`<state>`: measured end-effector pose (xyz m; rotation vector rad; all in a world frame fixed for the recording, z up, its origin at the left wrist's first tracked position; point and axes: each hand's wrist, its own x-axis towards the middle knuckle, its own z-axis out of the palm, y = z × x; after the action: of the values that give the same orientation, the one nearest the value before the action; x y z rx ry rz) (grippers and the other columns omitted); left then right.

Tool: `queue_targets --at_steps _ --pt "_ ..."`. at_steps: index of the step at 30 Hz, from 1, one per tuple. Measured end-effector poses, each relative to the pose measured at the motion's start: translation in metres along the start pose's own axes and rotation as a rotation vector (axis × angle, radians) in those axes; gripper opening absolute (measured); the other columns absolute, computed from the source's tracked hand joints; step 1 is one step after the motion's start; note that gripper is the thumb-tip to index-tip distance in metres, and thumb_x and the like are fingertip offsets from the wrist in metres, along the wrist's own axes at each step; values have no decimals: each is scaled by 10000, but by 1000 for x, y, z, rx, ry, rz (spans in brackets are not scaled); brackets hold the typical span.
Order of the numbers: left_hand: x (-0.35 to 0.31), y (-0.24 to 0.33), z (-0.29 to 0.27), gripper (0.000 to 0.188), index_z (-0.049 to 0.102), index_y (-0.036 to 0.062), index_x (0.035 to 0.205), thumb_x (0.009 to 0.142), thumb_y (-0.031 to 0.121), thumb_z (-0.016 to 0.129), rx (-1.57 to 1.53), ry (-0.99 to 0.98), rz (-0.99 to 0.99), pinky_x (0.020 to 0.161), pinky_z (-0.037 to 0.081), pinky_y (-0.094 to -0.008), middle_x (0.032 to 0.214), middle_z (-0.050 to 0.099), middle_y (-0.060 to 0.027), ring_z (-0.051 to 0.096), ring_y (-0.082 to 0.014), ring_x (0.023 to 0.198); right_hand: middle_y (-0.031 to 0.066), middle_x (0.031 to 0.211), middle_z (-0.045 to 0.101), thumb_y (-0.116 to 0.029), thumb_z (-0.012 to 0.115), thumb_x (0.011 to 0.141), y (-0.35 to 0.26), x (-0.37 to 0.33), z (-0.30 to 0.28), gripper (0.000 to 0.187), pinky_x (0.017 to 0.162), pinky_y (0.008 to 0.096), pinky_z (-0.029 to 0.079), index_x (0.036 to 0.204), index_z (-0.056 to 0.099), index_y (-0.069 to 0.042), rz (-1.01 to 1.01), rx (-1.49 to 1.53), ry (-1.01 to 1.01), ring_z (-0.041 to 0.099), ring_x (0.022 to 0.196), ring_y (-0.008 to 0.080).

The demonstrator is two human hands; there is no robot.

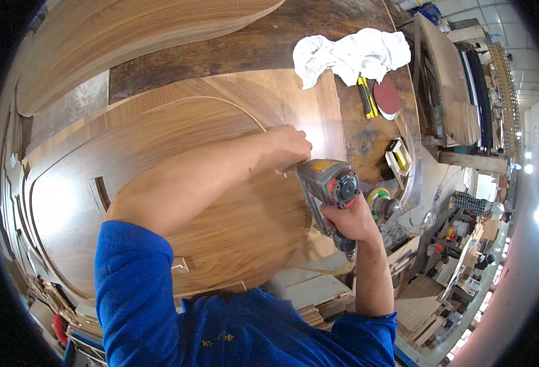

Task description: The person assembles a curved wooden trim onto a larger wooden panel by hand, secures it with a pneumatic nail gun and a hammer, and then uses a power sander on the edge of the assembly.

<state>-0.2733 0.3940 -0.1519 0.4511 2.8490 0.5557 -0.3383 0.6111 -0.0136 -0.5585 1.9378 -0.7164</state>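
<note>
My right hand (352, 219) grips the handle of a grey and black nail gun (329, 177). The gun's nose points down at the wood beside my left hand (291, 147), whose fingers are closed. A thin wooden strip (232, 105) curves over the large wood-grain panel (220, 226) and runs in under my left hand. Its end between the fingers is hidden. Under both hands lies the panel, flat on the workbench. Near its left edge the panel has a slot (101, 191), and a small light block (182, 265) rests close to my body.
On the dark workbench (367, 144) lie a white cloth (349, 54), a yellow-black utility knife (366, 98), a red sanding disc (387, 98), a small open box (398, 157) and a round sander (382, 203). A curved panel (134, 30) lies at the far left. Another person (472, 203) is at right.
</note>
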Motion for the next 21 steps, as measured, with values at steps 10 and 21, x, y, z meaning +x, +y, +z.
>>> queue_targets --at_steps 10,21 --pt "-1 2 2 237 823 153 889 673 181 917 -5 40 12 817 612 -438 951 786 -67 734 -316 1026 11 776 671 16 729 869 13 3 0 254 558 302 497 1123 716 0 -166 36 46 615 631 100" --pt "-20 15 -20 292 798 127 1063 776 163 841 -87 4 -147 905 603 -435 1119 744 -73 685 -290 1152 28 866 671 -30 714 826 -4 1 -45 244 704 326 523 1062 663 4 69 -24 143 634 770 133"
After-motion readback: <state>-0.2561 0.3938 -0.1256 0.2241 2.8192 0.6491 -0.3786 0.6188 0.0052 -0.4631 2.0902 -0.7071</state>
